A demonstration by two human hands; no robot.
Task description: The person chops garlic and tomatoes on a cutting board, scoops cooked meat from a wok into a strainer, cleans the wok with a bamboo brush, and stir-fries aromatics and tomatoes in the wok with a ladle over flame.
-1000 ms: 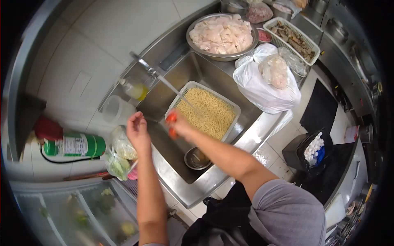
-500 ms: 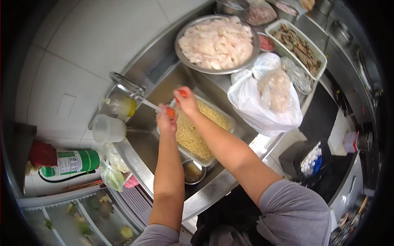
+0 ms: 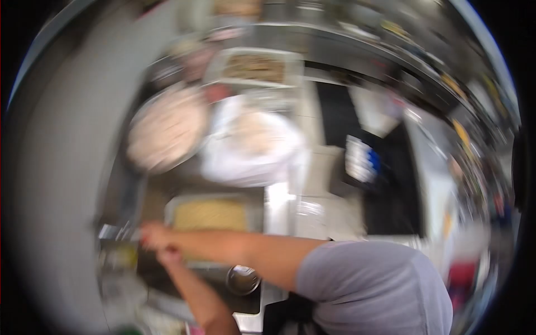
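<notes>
Motion smears the whole head view. My right hand [image 3: 156, 235] is at the left side of the sink near the tap [image 3: 114, 231], its fingers closed around something small and red [image 3: 146, 239]. Just below it, almost touching, my left hand [image 3: 169, 255] looks curled; what it holds is lost in the blur. Beneath and beyond my right forearm lies a tray of yellow noodles [image 3: 209, 215], partly covered by the arm. A small round metal bowl [image 3: 243, 280] sits in the sink, nearer to me.
Past the sink stand a wide bowl of pale meat pieces [image 3: 167, 128] and a white plastic bag [image 3: 223, 162]. Farther back is a light tray of brownish food [image 3: 255, 68]. A dark bin with white and blue contents [image 3: 360, 159] is on the right.
The view has swung to the right, so the sink and my hands now appear lower left. Both hands remain close together by the tap. The red pieces show less clearly through the blur.
</notes>
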